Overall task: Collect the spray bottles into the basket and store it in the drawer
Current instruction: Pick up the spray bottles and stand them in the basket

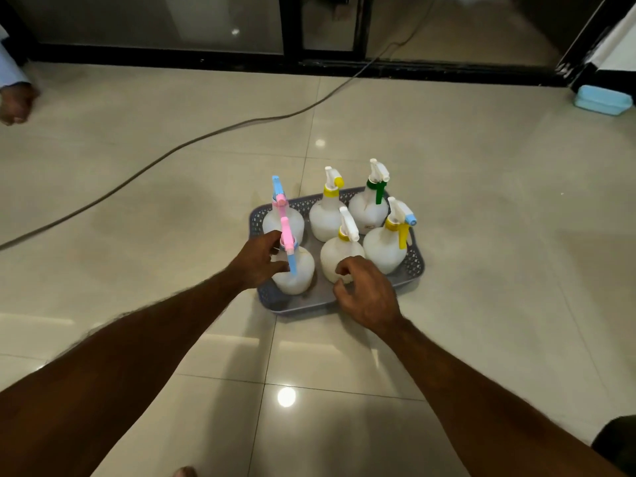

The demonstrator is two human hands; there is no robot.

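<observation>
A grey perforated basket (414, 270) sits on the tiled floor with several white spray bottles standing upright in it. The front-left bottle (296, 271) has a pink head and blue trigger; my left hand (260, 259) is against its left side, fingers apart. Behind it stands a bottle (284, 220) with a blue and pink head. My right hand (368, 294) hovers over the basket's near edge, fingers loosely curled beside the front-middle bottle (340, 253) with a yellow collar. Other bottles carry a yellow nozzle (327, 215), a green trigger (370, 204) and a yellow trigger (387, 247).
A dark cable (192, 141) snakes across the floor from the far wall to the left edge. A light blue box (602, 99) lies at the far right. Another person's hand (15, 101) shows at the left edge. Black-framed glass doors (292, 29) line the back.
</observation>
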